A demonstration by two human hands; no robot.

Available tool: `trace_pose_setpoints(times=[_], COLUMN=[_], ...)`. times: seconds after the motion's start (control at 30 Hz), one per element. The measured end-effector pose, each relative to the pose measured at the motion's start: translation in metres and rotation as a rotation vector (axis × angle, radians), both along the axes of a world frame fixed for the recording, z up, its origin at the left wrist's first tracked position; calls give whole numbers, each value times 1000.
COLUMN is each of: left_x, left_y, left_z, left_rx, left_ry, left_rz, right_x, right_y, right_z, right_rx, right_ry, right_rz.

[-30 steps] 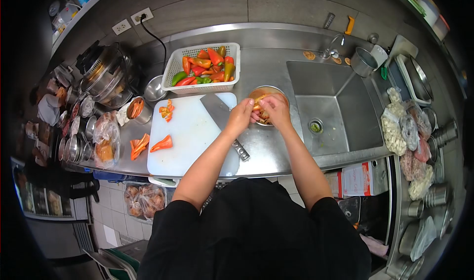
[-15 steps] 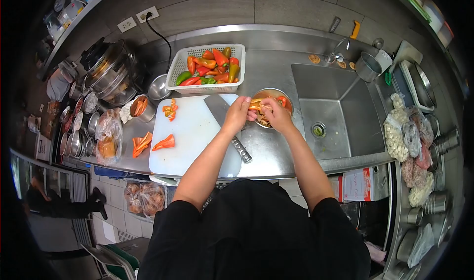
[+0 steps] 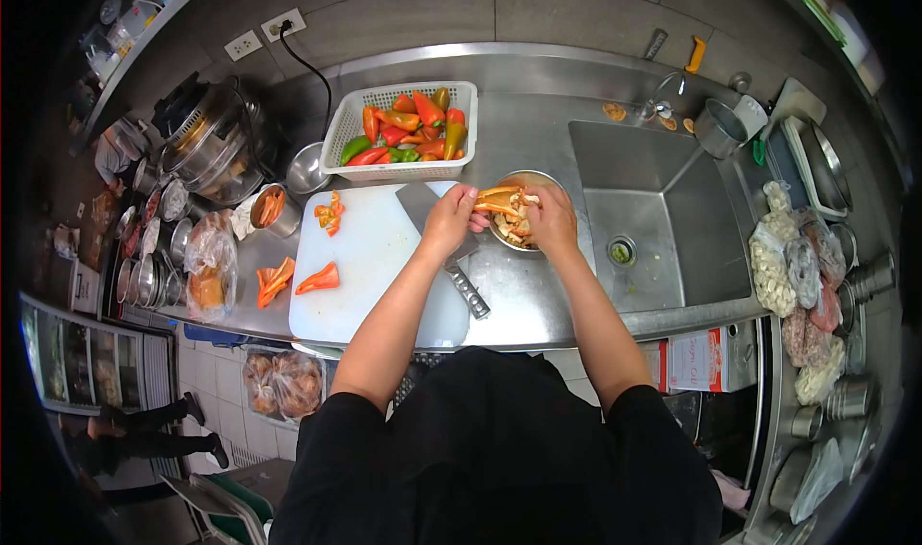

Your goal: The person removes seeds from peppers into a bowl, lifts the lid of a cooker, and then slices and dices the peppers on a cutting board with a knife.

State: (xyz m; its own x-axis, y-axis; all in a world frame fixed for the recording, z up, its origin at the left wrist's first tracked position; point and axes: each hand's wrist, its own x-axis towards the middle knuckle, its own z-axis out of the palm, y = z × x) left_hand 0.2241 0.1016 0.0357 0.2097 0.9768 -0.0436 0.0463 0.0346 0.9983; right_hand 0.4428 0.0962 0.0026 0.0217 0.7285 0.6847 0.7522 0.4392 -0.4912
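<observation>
Over a round metal bowl [image 3: 523,174], my left hand [image 3: 449,223] grips the left end of an orange pepper piece [image 3: 499,199]. My right hand [image 3: 553,222] is closed at the other end of that piece, where pale bits show; its fingertips are partly hidden. Below the hands, the bowl holds pale and orange pepper scraps [image 3: 512,228]. A cleaver [image 3: 468,290] lies on the right part of the white cutting board [image 3: 370,247], partly under my left wrist. Also on the board are an orange-red pepper piece [image 3: 319,278] and small chopped pepper pieces [image 3: 330,214].
Behind the board stands a white basket [image 3: 397,174] of whole peppers. A sink [image 3: 663,218] is at the right. More cut pepper [image 3: 276,281], a plastic bag [image 3: 210,266] and a metal container [image 3: 279,214] of pepper pieces sit left. Another person's legs [image 3: 158,430] show at lower left.
My right hand has shifted slightly right and down, and more of the orange pepper piece shows between my hands. The other person's legs at lower left have moved apart.
</observation>
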Motion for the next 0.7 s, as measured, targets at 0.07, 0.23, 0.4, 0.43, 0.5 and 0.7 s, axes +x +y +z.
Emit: trace_pose_setpoints(times=[0.07, 0.23, 0.4, 0.43, 0.5, 0.7], left_x=[1, 16, 23, 23, 23, 18], left_y=[0, -5, -13, -13, -11, -6], left_z=[-1, 2, 9, 9, 6, 8], left_rx=[-7, 64, 123, 131, 87, 45], left_ry=[0, 103, 226, 242, 192, 198], left_rz=[-18, -66, -80, -73, -54, -122], right_x=[-16, -38, -43, -38, -22, -15], right_y=[-10, -7, -5, 1, 10, -12], right_z=[28, 24, 10, 2, -6, 32], right_rx=[-165, -213, -405, -404, -310, 23], right_ry=[72, 174, 504, 505, 279, -42], right_rz=[80, 268, 124, 123, -111, 101])
